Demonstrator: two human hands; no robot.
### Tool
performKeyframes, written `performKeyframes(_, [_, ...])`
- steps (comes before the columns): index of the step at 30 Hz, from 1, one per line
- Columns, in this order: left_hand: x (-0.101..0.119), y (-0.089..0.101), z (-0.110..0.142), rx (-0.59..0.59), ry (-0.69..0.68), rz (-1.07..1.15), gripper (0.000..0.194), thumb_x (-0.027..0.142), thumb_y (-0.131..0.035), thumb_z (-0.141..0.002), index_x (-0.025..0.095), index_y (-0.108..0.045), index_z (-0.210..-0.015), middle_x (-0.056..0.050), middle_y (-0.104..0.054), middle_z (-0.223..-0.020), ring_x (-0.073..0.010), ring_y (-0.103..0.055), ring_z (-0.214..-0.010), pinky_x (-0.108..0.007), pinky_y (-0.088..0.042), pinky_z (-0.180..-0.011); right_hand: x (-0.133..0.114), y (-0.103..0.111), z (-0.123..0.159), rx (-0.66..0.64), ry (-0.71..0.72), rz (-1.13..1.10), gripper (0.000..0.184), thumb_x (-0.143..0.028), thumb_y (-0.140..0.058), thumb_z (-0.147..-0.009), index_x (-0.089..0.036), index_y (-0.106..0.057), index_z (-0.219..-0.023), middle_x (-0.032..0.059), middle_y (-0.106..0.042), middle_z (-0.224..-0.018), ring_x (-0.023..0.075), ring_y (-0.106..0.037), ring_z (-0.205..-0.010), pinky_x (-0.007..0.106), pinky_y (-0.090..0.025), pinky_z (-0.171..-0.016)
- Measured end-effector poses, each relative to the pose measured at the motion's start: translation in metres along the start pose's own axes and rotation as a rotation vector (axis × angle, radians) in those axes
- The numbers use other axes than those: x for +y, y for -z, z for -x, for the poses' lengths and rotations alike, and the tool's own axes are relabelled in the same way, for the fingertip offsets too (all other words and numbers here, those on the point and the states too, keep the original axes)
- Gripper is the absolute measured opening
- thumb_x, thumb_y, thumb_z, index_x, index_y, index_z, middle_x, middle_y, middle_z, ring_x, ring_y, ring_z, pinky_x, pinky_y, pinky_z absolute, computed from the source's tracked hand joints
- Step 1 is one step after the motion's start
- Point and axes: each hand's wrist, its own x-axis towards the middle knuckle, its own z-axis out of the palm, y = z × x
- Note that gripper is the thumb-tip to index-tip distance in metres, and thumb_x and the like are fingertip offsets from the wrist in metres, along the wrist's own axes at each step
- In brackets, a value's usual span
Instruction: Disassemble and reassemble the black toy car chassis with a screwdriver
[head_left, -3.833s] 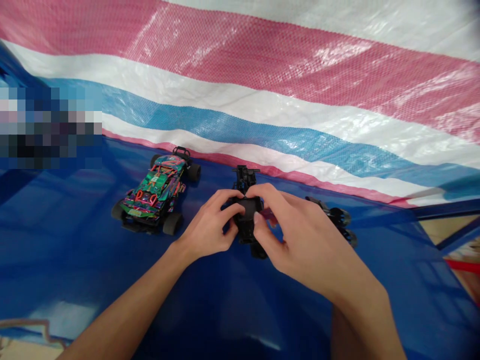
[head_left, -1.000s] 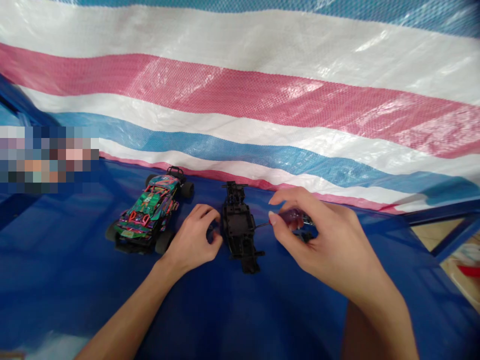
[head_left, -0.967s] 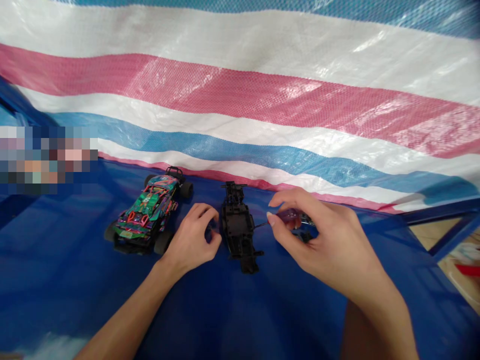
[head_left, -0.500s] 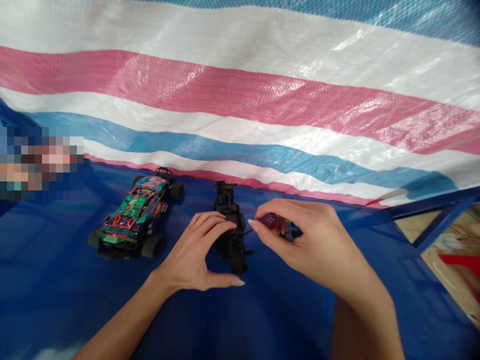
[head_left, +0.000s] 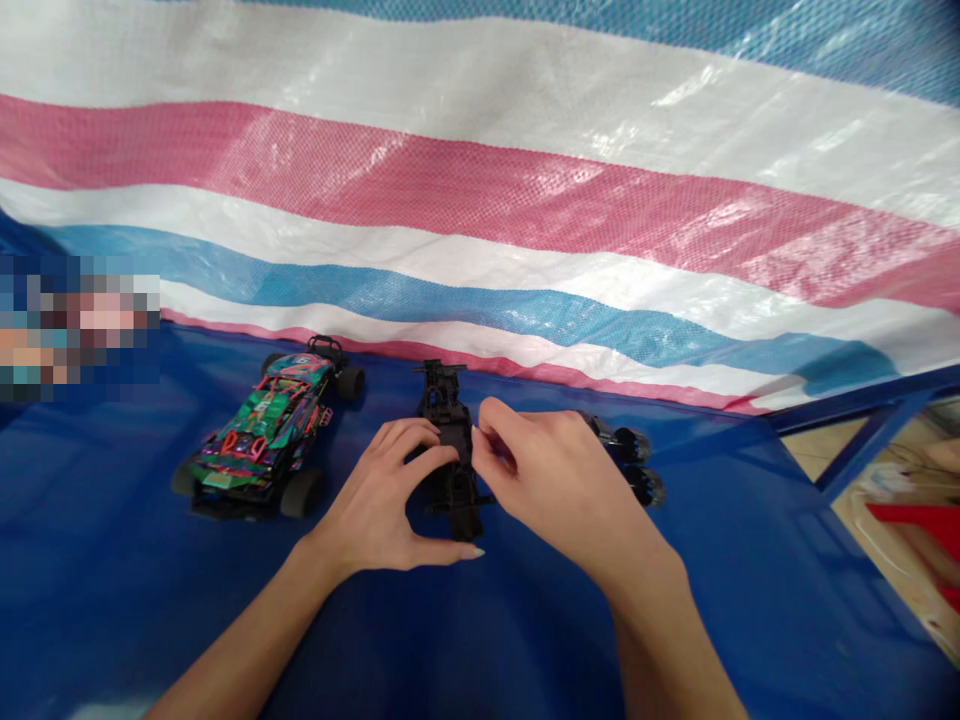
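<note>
Black chassis partly under left hand

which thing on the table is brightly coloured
The toy car at left: green with red trim, whereas the chassis by the left hand and parts at right look mainly black.

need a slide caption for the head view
Left hand and right hand at a black chassis beside a colourful model car.

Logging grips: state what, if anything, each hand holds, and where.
Left hand: fingers over the black chassis, left side; grip unclear. Anything in the curled right hand is hidden.
</note>
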Motion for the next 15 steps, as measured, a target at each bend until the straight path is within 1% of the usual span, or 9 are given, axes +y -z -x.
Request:
performKeyframes(2, [-0.001,0.0,0.0,-0.003,-0.01,0.005,0.078,0.063,-0.093,-0.069,0.026,-0.065,-0.132,-0.014,-0.07,-0.123,-0.0379,-0.067,-0.122,-0.057,-0.054,-0.107,-0.005,-0.004,-0.002,-0.01,-0.053,0.069,0.023,-0.031,-0.054,-0.107,-0.02,-0.067,-0.092,-0.0013,-0.062,-0.057,0.0185,-0.062,-0.051,0.032,-0.025,-0.056])
performKeyframes(4, [-0.002,0.001,-0.001,-0.006,-0.011,0.019,0.077,0.063,-0.093,-0.069,0.026,-0.066,-0.131,-0.013,-0.071,-0.123,-0.0377,-0.067,-0.123,-0.057,-0.054,-0.108,-0.008,-0.005,-0.002,-0.04,-0.086,0.068,0.029,-0.039,-0.051,-0.11,-0.02,-0.068,-0.097,0.0003,-0.066,-0.059,0.0209,-0.066,-0.054,0.031,-0.028,-0.057])
performKeyframes(5, [-0.003,0.002,-0.001,-0.005,-0.009,0.03,0.076,0.063,-0.094,-0.069,0.027,-0.066,-0.13,-0.013,-0.072,-0.121,-0.0375,-0.067,-0.123,-0.057,-0.053,-0.108,-0.009,-0.005,-0.001,-0.054,-0.093,0.043,0.025,-0.037,-0.052,-0.11,-0.02,-0.068,-0.101,0.0003,-0.068,-0.062,0.0217,-0.069,-0.056,0.031,-0.03,-0.057])
performKeyframes(7, [-0.003,0.002,-0.002,-0.001,-0.002,0.053,0.075,0.062,-0.095,-0.067,0.026,-0.068,-0.126,-0.012,-0.072,-0.117,-0.037,-0.068,-0.122,-0.056,-0.054,-0.107,-0.01,-0.003,0.003,-0.064,-0.076,-0.027,0.015,-0.025,-0.052,-0.109,-0.021,-0.065,-0.113,0.0006,-0.073,-0.071,0.023,-0.074,-0.065,0.031,-0.037,-0.06])
performKeyframes(9, [-0.003,0.003,-0.002,0.005,0.0,0.067,0.075,0.061,-0.097,-0.065,0.024,-0.069,-0.123,-0.012,-0.072,-0.115,-0.0368,-0.068,-0.121,-0.055,-0.054,-0.106,-0.009,-0.002,0.007,-0.03,-0.005,-0.054,0.019,-0.015,-0.05,-0.105,-0.02,-0.063,-0.118,0.0048,-0.078,-0.089,0.025,-0.077,-0.081,0.032,-0.046,-0.069])
performKeyframes(11, [-0.004,0.004,-0.002,0.003,0.0,0.071,0.076,0.061,-0.098,-0.064,0.023,-0.069,-0.123,-0.012,-0.072,-0.115,-0.0368,-0.069,-0.12,-0.055,-0.054,-0.105,-0.009,-0.002,0.01,0.01,0.07,-0.034,0.021,-0.009,-0.051,-0.101,-0.019,-0.064,-0.115,0.0083,-0.078,-0.099,0.0269,-0.077,-0.091,0.036,-0.05,-0.079])
performKeyframes(12, [-0.004,0.004,-0.002,-0.001,0.004,0.072,0.076,0.062,-0.098,-0.063,0.022,-0.07,-0.123,-0.013,-0.072,-0.116,-0.037,-0.069,-0.121,-0.055,-0.054,-0.106,-0.009,-0.002,0.01,0.018,0.083,-0.022,0.021,-0.008,-0.052,-0.099,-0.019,-0.065,-0.111,0.0084,-0.078,-0.098,0.0272,-0.077,-0.091,0.037,-0.051,-0.08])
performKeyframes(13, [-0.004,0.004,-0.002,-0.006,0.01,0.074,0.077,0.062,-0.098,-0.063,0.023,-0.07,-0.123,-0.013,-0.072,-0.116,-0.037,-0.069,-0.121,-0.055,-0.054,-0.106,-0.009,-0.003,0.01,0.015,0.076,-0.008,0.019,-0.009,-0.053,-0.098,-0.019,-0.066,-0.108,0.0076,-0.077,-0.093,0.0273,-0.077,-0.088,0.037,-0.051,-0.079])
performKeyframes(15, [-0.004,0.005,-0.002,-0.016,0.021,0.082,0.078,0.063,-0.098,-0.063,0.023,-0.071,-0.124,-0.012,-0.072,-0.117,-0.0369,-0.068,-0.122,-0.055,-0.054,-0.107,-0.009,-0.004,0.007,-0.01,0.023,0.046,0.013,-0.018,-0.055,-0.101,-0.019,-0.068,-0.1,0.0062,-0.076,-0.081,0.0281,-0.076,-0.076,0.037,-0.049,-0.069])
